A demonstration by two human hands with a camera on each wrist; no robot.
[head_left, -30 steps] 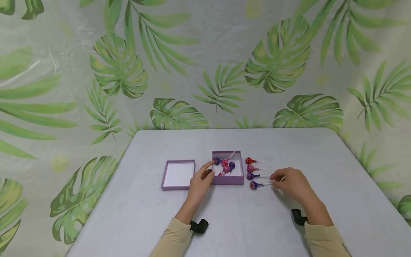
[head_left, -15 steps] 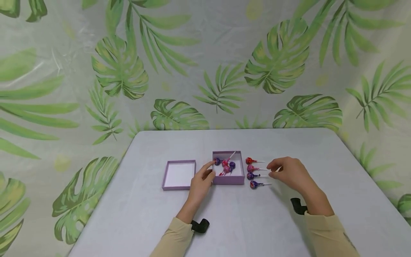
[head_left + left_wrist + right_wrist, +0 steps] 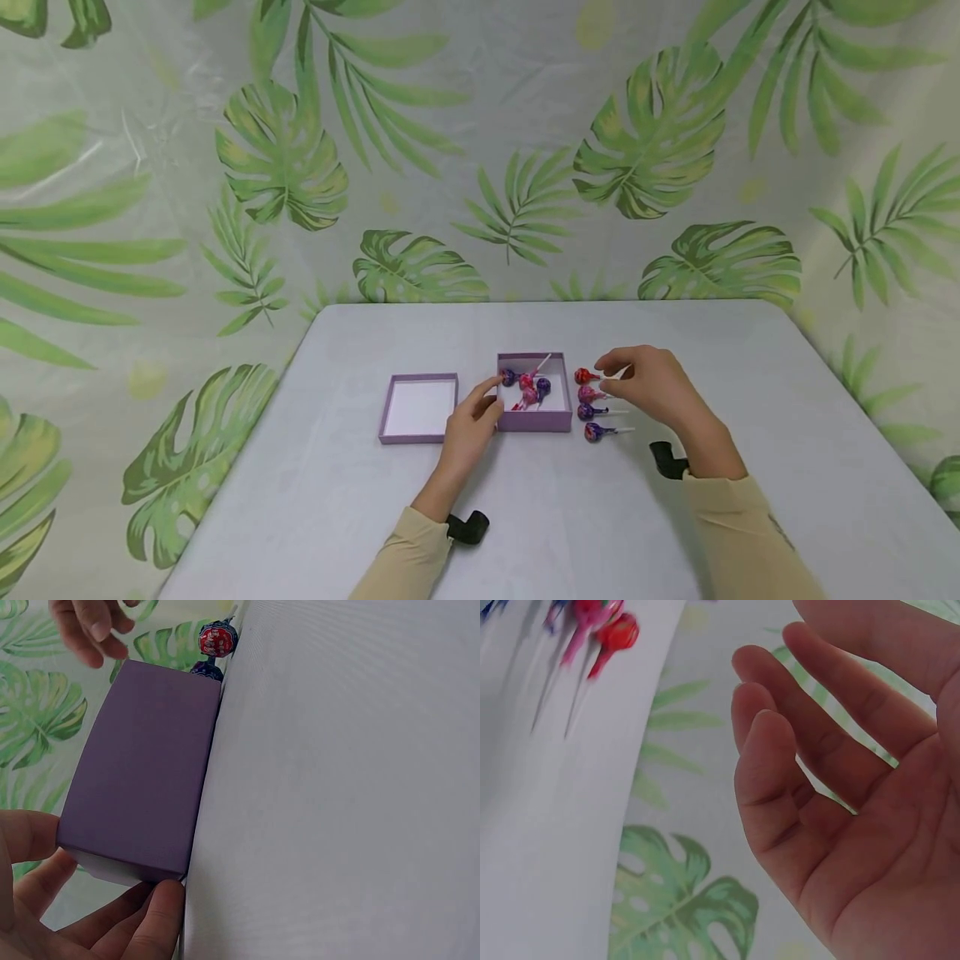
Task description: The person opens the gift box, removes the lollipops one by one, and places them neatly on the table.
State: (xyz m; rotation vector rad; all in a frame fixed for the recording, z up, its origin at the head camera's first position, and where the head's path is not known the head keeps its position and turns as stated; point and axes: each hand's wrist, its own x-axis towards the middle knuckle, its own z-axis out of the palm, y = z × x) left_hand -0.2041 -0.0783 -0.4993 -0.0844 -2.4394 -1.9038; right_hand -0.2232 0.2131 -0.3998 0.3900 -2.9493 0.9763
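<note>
Touching the box [image 3: 534,422], the left hand [image 3: 468,423] had its fingers loosely spread; the right hand [image 3: 654,383], its fingers parted, hovered near the red lollipop [image 3: 582,376].

From here the purple rectangular cardboard box [image 3: 142,765] looks smooth and matt, the round red-and-blue wrapped lollipop [image 3: 217,640] glossy, the white table surface [image 3: 330,517] dull, the green leaf-printed plastic backdrop [image 3: 525,108] creased and shiny.

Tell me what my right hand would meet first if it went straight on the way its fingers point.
Probably the red lollipop, just ahead of your right hand in the head view. Height is unclear, so the hand might pass over it toward the purple box.
</note>
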